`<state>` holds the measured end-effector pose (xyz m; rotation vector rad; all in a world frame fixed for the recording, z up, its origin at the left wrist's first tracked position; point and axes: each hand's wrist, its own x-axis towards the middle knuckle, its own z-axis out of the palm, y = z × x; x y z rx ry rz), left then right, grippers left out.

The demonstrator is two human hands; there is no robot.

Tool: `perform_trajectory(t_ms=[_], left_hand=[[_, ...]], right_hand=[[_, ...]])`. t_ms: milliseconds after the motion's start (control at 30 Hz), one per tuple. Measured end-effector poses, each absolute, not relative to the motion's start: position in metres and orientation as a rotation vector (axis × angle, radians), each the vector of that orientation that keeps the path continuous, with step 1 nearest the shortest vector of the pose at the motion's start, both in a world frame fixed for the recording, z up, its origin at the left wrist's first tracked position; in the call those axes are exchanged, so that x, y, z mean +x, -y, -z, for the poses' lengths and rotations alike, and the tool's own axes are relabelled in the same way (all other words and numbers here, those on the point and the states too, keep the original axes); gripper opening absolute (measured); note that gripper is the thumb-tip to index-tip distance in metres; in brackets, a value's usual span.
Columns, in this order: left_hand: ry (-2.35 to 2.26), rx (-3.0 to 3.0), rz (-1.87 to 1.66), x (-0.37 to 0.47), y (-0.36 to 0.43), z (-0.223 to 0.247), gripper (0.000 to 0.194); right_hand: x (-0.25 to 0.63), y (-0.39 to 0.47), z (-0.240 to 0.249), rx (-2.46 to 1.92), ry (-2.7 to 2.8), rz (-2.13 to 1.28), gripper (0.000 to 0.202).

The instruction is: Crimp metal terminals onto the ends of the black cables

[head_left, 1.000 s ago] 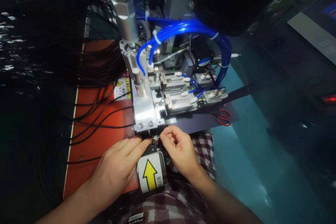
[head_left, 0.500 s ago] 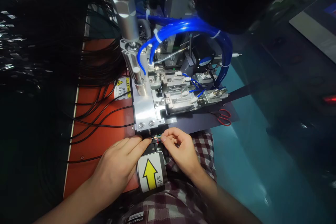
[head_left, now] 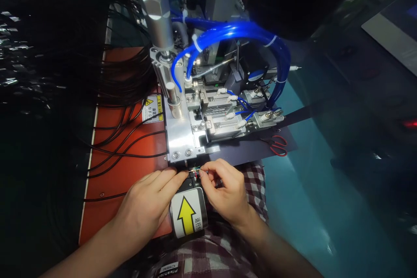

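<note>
Thin coloured wires [head_left: 196,170], with green and red among them, fan out in the small gap between my two hands at the front of the machine. My left hand [head_left: 151,197] lies palm down over the orange surface, its fingers together and their tips at the left side of these wires. A black cable [head_left: 109,199] runs under this hand, and the wires seem to be its end; the grip itself is hidden. From the other side, my right hand [head_left: 226,189] pinches the wire tips between thumb and forefinger, with the other fingers curled.
Behind the hands stands a metal machine [head_left: 182,137] with cylinders and looping blue air tubes [head_left: 234,32]. Red-handled scissors [head_left: 278,145] lie on the dark plate at right. Black cables [head_left: 130,69] cross the orange bench [head_left: 114,221]. A yellow arrow label [head_left: 186,215] sits in front.
My right hand has shifted slightly, its thumb and forefinger closing in a little on the wires. My left hand stays in place.
</note>
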<state>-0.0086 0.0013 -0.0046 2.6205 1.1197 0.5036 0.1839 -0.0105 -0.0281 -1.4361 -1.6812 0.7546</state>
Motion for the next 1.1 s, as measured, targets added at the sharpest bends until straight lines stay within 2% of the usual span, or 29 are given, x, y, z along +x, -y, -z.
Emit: perform_trajectory(t_ms=[200, 467, 800, 1100], left_hand=[[-1.127, 2.618, -0.511, -0.007, -0.002, 0.004, 0.027], [-1.123, 2.628, -0.516, -0.007, -0.002, 0.000, 0.027], [-1.135, 2.606, -0.493, -0.007, -0.002, 0.002, 0.029], [-1.145, 2.643, -0.461, -0.008, -0.001, 0.001, 0.029]], right_hand=[[0.183, 0.009, 0.028, -1.433, 1.647, -0.823, 0.008], [0.182, 0.008, 0.035, -1.472, 1.147, -1.326, 0.004], [0.177, 0.012, 0.038, -1.479, 1.273, -1.139, 0.005], [0.178, 0.010, 0.030, -1.420, 1.388, -1.207, 0.006]])
